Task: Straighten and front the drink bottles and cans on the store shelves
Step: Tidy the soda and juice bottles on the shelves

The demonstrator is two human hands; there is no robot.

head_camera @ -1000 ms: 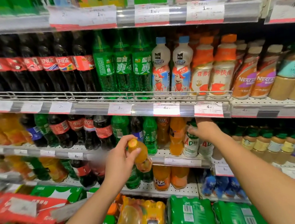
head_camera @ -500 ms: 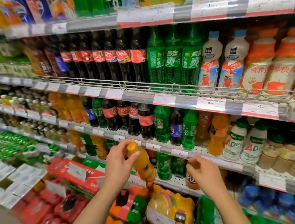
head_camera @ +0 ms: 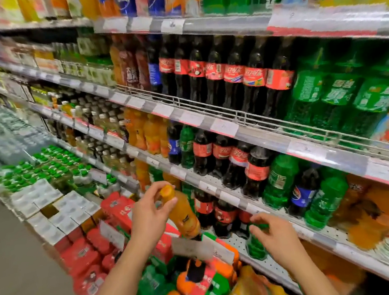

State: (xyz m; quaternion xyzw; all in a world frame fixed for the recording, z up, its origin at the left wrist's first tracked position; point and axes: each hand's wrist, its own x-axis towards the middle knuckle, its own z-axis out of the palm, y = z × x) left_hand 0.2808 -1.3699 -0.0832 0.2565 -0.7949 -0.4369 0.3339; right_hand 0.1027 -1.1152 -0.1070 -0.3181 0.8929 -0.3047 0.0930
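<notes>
Pinching the cap end of a small orange plastic soda bottle (head_camera: 183, 212), the left hand (head_camera: 148, 216) holds it tilted in front of the lower shelf, while the right hand (head_camera: 276, 234), half a second ago at an orange bottle, now curls its fingers over a small green plastic bottle (head_camera: 255, 244) standing on the perforated white metal shelf (head_camera: 274, 263). Since then the view has swung left, showing more grey aisle floor (head_camera: 16, 279) and red shrink-wrapped multipacks (head_camera: 84, 256) below.

This is a shop's drinks aisle. Long metal shelves (head_camera: 255, 132) carry rows of cola bottles (head_camera: 231, 76), green soda bottles (head_camera: 343, 94) and orange drinks (head_camera: 147, 133), with price tags (head_camera: 224, 127) clipped along each edge and shrink-wrapped multipacks (head_camera: 84, 256) stacked on the floor.
</notes>
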